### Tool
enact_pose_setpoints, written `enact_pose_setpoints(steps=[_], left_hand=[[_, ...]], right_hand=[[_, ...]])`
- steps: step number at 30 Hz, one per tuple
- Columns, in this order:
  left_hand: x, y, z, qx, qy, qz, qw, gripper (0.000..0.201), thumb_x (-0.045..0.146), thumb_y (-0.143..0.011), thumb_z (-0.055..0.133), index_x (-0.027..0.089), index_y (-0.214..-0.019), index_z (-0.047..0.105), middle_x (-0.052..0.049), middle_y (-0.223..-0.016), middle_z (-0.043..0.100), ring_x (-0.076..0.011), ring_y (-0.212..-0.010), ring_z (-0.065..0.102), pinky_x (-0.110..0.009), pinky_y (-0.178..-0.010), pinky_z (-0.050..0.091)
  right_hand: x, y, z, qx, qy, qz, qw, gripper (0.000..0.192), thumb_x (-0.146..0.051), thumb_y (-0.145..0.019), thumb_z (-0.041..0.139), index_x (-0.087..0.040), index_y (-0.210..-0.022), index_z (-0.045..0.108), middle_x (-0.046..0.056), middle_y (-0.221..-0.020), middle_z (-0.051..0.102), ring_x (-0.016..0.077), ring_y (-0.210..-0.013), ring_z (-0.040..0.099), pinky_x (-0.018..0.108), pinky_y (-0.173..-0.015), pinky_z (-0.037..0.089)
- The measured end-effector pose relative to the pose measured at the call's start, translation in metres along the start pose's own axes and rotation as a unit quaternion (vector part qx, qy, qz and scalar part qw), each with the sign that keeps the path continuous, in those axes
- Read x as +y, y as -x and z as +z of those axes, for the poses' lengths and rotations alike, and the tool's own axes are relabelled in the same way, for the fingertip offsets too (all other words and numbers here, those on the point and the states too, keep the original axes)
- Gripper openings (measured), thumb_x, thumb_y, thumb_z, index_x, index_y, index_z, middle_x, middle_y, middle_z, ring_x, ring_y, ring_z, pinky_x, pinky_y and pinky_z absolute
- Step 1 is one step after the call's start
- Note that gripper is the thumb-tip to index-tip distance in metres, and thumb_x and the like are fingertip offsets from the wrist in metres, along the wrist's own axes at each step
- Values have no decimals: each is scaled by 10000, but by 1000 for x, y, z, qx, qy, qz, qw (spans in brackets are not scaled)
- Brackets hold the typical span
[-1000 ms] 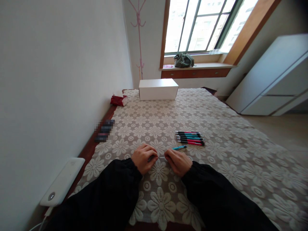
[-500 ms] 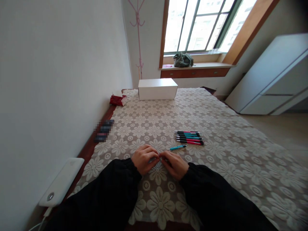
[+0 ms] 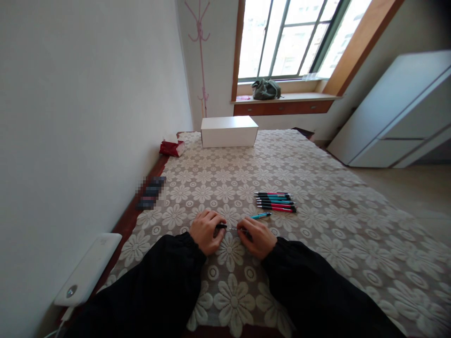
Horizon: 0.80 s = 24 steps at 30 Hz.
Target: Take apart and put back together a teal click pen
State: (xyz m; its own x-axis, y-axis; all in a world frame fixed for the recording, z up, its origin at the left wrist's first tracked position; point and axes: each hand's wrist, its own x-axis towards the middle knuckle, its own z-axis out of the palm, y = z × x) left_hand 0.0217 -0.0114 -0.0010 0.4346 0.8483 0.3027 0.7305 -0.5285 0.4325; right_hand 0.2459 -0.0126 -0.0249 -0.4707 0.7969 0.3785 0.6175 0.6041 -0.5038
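Broadly, I saw a bed [image 3: 317, 197] under a flowered lace cover, with a white box [image 3: 229, 131] at its far end and a red tissue pack [image 3: 171, 148] near the wall. A white power bank [image 3: 88, 268] lay at the near left edge. A row of pens [image 3: 275, 202] sat well ahead and right of my hands, with one teal pen [image 3: 261, 216] just beyond my right hand [image 3: 255, 237]. My left hand [image 3: 206, 231] was curled, pinching a small dark pen piece [image 3: 221, 226]. My right hand pinched a thin refill [image 3: 234, 229]. That refill's long axis ran left to right, its tip pointing at the dark piece, nearly touching; both hands were equally close.
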Motion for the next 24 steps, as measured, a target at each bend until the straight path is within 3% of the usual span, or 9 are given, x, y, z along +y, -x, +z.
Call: enact_pose_setpoints(steps=[24], left_hand=[[-3,1,2,-6,46,61,997,92,224,-913,644,243,-981,702,-20,-987,764,-223,-975,638,-400,-887,492]], right_hand=[[3,0,1,-16,3,-18,1000,110,-194,-963,476,-212,-930,579,40,-854,611,170,-767,590,288,-720,484]])
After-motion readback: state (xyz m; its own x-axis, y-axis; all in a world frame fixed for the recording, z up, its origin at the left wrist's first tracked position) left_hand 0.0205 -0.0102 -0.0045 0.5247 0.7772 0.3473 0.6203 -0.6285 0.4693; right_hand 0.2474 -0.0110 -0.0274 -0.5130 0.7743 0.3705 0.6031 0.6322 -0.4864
